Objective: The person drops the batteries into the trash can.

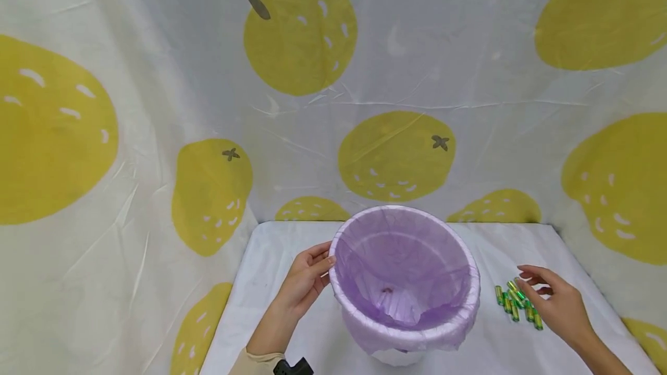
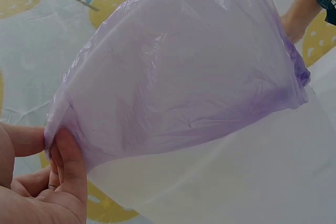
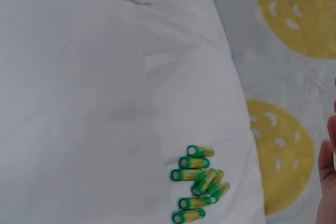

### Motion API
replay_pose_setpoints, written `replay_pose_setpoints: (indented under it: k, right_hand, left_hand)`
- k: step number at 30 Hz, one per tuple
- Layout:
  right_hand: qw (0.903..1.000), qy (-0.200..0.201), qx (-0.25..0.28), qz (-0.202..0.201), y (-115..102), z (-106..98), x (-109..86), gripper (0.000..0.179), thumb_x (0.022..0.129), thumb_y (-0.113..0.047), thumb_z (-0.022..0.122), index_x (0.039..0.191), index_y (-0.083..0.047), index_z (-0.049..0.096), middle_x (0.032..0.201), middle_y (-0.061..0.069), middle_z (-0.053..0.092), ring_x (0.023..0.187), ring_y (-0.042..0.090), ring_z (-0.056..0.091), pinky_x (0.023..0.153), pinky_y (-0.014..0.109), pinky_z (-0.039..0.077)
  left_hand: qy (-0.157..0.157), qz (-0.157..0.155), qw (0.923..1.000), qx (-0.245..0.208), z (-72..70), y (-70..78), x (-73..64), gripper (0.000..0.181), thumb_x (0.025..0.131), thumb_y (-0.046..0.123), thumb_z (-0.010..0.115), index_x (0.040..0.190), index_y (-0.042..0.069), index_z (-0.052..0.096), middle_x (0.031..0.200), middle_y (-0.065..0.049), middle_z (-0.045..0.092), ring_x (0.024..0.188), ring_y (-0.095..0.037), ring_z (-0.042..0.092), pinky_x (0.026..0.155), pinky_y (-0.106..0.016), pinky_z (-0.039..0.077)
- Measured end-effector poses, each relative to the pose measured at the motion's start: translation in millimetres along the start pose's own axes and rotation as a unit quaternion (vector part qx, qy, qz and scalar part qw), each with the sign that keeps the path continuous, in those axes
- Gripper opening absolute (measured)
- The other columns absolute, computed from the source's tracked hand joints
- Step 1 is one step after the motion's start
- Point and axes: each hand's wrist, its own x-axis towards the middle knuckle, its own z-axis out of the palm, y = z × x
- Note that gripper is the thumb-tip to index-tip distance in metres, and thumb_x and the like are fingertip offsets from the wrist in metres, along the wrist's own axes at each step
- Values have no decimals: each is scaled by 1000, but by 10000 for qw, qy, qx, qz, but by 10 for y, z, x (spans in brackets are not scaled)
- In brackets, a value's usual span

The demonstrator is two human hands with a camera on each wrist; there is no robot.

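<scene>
A white trash can (image 1: 398,357) stands tilted, its mouth facing me, lined with a thin purple trash bag (image 1: 359,288) folded over the rim. With thumb and fingers, my left hand (image 1: 304,282) pinches the rim on its left side; the left wrist view shows the fingers (image 2: 71,156) on the bag's folded edge. Right of the can lies a small pile of green and yellow batteries (image 1: 515,302) on the table. Over the pile's right side is my right hand (image 1: 560,302), fingers loosely bent, with nothing seen in its grasp. In the right wrist view it shows only at the edge.
A white cloth covers the table (image 1: 281,236). Behind and at the sides hangs a pale curtain (image 1: 458,62) printed with yellow fruit. Inside the can, a small dark reddish spot shows near the bottom; I cannot tell what it is.
</scene>
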Motion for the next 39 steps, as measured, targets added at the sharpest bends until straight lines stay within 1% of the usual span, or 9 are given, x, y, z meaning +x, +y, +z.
replay_pose_setpoints:
  k: [8, 14, 17, 20, 22, 26, 29, 34, 39]
  right_hand:
    - [9972, -105, -157, 720, 268, 137, -210, 28, 90, -6, 80, 116, -1, 72, 95, -10, 68, 80, -18, 50, 63, 7, 43]
    - [9892, -308, -715, 1245, 529, 128, -352, 30, 91, -9, 78, 117, 2, 70, 102, 14, 69, 79, -18, 44, 59, 9, 41]
    - [9791, -494, -1053, 1670, 692, 144, -461, 32, 91, -11, 76, 117, 5, 67, 105, 21, 67, 82, -2, 53, 59, 17, 42]
    - [9640, -816, -1161, 2248, 845, 217, -566, 35, 95, -14, 71, 122, 8, 63, 106, 24, 64, 90, 23, 59, 65, 31, 45]
    - [9530, -992, -1124, 2631, 922, 277, -620, 38, 96, -14, 68, 125, 9, 60, 108, 26, 62, 96, 39, 57, 70, 42, 47]
    - [9367, -1186, -1076, 3113, 1046, 342, -676, 43, 94, -15, 67, 125, 13, 57, 109, 30, 61, 99, 43, 56, 79, 57, 47]
    - [9329, -1202, -1130, 3202, 1127, 354, -706, 44, 92, -15, 68, 123, 15, 57, 106, 31, 63, 98, 45, 58, 81, 60, 47]
    - [9353, -994, -1277, 3146, 1185, 379, -728, 41, 89, -10, 64, 118, 18, 59, 99, 28, 66, 93, 44, 61, 78, 57, 47]
    - [9234, -890, -1440, 3445, 1163, 447, -711, 39, 84, -2, 62, 116, 20, 58, 92, 27, 63, 85, 41, 59, 74, 56, 47]
  left_hand:
    - [61, 59, 9999, 55, -38, 25, -22, 46, 101, -6, 57, 143, -17, 42, 114, -14, 64, 94, -16, 66, 77, -25, 56]
    - [9, 39, 10000, -7, -22, 11, -3, 47, 101, -5, 58, 144, -17, 42, 114, -13, 63, 95, -16, 65, 78, -26, 55]
    - [23, -10, 10000, -48, 6, 2, 6, 47, 101, -6, 58, 144, -16, 42, 112, -11, 64, 94, -15, 64, 78, -25, 55]
    - [54, -2, 10000, -52, 12, 3, 4, 46, 100, -7, 58, 143, -16, 43, 111, -11, 64, 93, -15, 64, 77, -25, 55]
    - [61, 21, 10000, -54, 12, 9, 3, 46, 100, -6, 58, 143, -16, 43, 112, -12, 64, 93, -16, 65, 77, -26, 55]
    - [62, 39, 9999, -87, 19, 11, 8, 46, 101, -6, 57, 144, -15, 43, 113, -13, 63, 94, -16, 65, 78, -26, 55]
    - [62, 15, 9999, -93, 25, 1, 13, 46, 101, -7, 57, 144, -15, 43, 112, -12, 63, 93, -16, 65, 77, -26, 55]
    - [59, 19, 10000, -36, 19, -4, 17, 46, 101, -7, 57, 143, -16, 43, 113, -12, 63, 94, -16, 64, 78, -26, 55]
    - [55, 14, 10000, -41, 9, -10, 14, 46, 100, -7, 57, 143, -17, 42, 114, -12, 63, 95, -17, 64, 78, -26, 56]
